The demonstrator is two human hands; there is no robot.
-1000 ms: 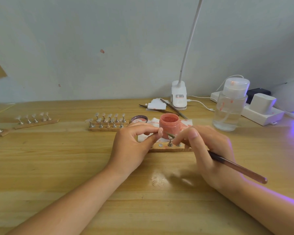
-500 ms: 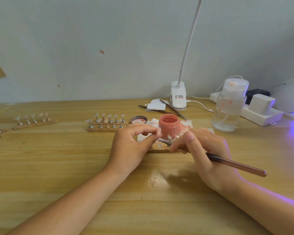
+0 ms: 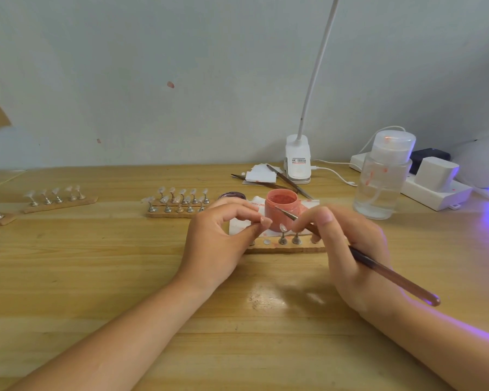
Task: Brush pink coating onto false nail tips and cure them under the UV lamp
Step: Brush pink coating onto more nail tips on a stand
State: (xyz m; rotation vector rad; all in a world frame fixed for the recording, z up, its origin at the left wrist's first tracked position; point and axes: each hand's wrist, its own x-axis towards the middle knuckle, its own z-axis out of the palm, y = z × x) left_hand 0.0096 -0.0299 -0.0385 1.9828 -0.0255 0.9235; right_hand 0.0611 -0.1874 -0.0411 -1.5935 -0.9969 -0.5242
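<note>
Near the middle of the frame, the left hand (image 3: 220,244) is pinching something small between thumb and forefinger; what it is I cannot tell. The right hand (image 3: 347,249) is gripping a long brown-handled brush (image 3: 390,275), whose axis is running from lower right up to upper left. Its metal tip is hovering in front of the open pink plastic jar (image 3: 281,208). A small false nail tip on a metal stand (image 3: 282,231) is sitting between the hands, just below the tip, nearer the right, on the wooden strip (image 3: 288,248).

Home nail-art desk, wooden table (image 3: 96,277) against bare wall, clip lamp (image 3: 297,162), power strip (image 3: 435,190), nail-tip stands (image 3: 178,206)
</note>
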